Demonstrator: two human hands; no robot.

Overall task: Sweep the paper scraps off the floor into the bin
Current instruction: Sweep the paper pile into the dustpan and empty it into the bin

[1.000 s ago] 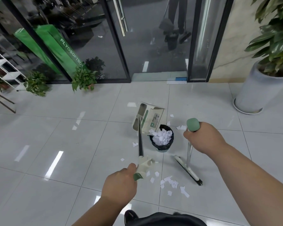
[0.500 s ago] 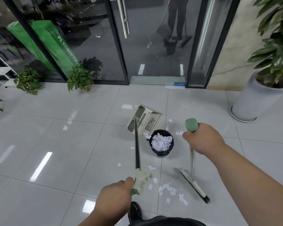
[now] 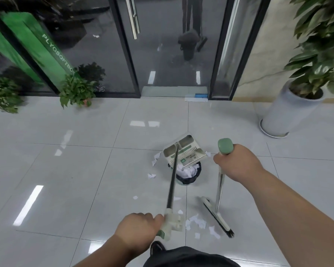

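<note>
White paper scraps are scattered on the near side of the round black-lined bin, with a few to its left and more heaped inside. The pale plastic long-handled dustpan is held tipped directly above the bin, its handle gripped by the left hand. The green-capped metal broom, just right of the bin, is gripped by the right hand. Emptying is judged in hand. Next, the dustpan must be lowered beside the near scraps.

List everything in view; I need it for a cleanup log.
long-handled white-and-green plastic dustpan: one, tipped above bin
small black-lined bin: one, holding white paper, floor centre
torn white paper scraps: many, floor beside bin and broom
metal-handled broom with green cap: one, head on floor, right
small green potted plants: two, by glass wall, left
large plant in grey pot: one, far right
dark glass door: one, ahead
left grip: holds dustpan handle
right grip: holds broom top
</note>
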